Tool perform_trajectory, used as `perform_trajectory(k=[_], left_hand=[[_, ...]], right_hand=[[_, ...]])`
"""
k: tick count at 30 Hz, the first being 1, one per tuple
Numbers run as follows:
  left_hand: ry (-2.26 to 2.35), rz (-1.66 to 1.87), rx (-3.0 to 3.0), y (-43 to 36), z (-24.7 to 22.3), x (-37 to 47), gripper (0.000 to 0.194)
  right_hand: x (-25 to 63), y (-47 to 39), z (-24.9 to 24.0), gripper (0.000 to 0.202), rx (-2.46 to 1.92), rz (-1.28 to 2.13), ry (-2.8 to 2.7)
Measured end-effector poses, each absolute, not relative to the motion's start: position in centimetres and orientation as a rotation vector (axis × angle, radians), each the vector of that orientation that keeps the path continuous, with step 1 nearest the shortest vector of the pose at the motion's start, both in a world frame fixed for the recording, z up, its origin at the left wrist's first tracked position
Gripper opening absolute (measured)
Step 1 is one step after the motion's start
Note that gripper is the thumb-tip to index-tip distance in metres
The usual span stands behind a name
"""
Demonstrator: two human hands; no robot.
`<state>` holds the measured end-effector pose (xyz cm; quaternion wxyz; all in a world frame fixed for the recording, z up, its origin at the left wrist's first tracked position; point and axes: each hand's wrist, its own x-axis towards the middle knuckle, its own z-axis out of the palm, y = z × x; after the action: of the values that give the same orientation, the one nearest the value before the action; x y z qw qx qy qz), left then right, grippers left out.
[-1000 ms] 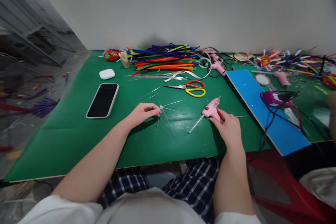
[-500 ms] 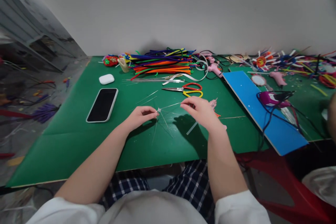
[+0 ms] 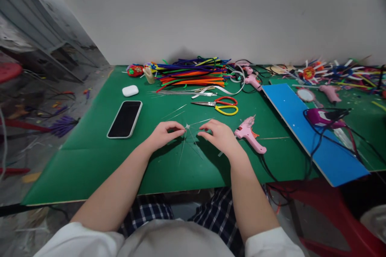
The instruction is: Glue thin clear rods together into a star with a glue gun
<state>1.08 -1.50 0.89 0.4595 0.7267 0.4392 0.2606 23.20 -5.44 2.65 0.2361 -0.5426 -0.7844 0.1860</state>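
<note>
My left hand (image 3: 165, 135) is closed in a pinch at the edge of a small whitish star-shaped hub (image 3: 187, 127). From that hub thin stiff wires (image 3: 197, 148) spread out in several directions, just above the table. My right hand (image 3: 217, 134) hovers close to the hub's right side, with thumb and forefinger slightly apart and nothing visible between them. One wire runs from the hub up past its knuckles. Beyond the hands lie scissors (image 3: 217, 105) with red and yellow handles. A pink glue gun (image 3: 249, 134) rests just right of my right hand.
On the green table (image 3: 90, 172) are a phone (image 3: 124, 119), a white case (image 3: 130, 90) and loose wires (image 3: 181, 93). Coloured pipe cleaners (image 3: 193, 74) are heaped by the wall. A blue board (image 3: 313, 132) at right carries a purple glue gun (image 3: 319, 117) with its cord.
My right hand has moved left, from the far end of a wire to near the hub, uncovering the pink glue gun. My left hand keeps its pinch. The view has shifted slightly.
</note>
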Motion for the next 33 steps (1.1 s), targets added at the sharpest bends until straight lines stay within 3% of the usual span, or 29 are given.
perform_trajectory(k=[33], left_hand=[[1.188,0.699,1.949,-1.1,1.9,0.2,0.029]], right_hand=[[23.1,-5.2,1.8,0.02,-1.497,0.492,-2.031]])
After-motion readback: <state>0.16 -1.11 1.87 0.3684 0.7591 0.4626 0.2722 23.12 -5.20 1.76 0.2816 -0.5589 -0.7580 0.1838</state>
